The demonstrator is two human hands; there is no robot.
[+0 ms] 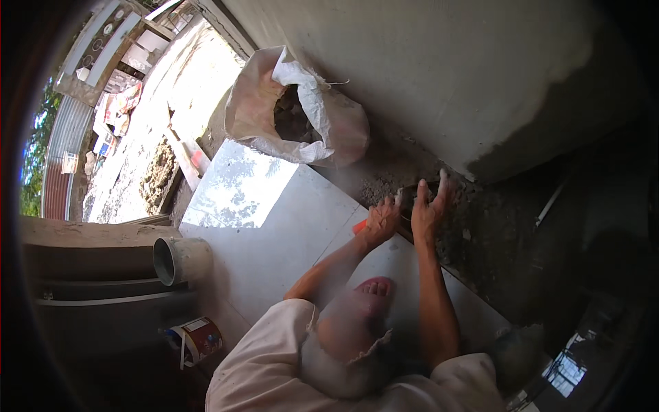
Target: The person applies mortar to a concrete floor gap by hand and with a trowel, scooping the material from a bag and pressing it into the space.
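Wall [439,75]: grey, bare, with a darker patch low down.

Tiled floor [302,199]: pale. Sunlight lies across its far left corner; its wall-side edge borders open ground.

Strip of loose rubble [374,175]: between that edge and the wall, gritty, dark toward the right. Both hands work over it from the tiled side, presumably because the tiles give firm footing.

Sack [350,130]: whitish, at the floor's far edge, close to the wall. Mouth folded outward, perhaps to keep it open for access; dark lumps inside. Its placing leaves the stretch of edge before the hands free.

Bucket [193,259]: grey, beside the floor's left edge, mouth facing left; standing or lying, cannot tell. Apart from the hands, likely to spare elbow room.

Printed tub [204,341]: nearer the floor's near left corner.

Right hand [430,206]: open, fingers spread over the rubble just past the edge; nothing seen in its grasp.

Left hand [383,218]: curled, apparently gripping an orange handle [360,226] at the wall-side edge. The butt juts behind the palm, which probably leaves the front end pointed at the rubble; that end is unclear.
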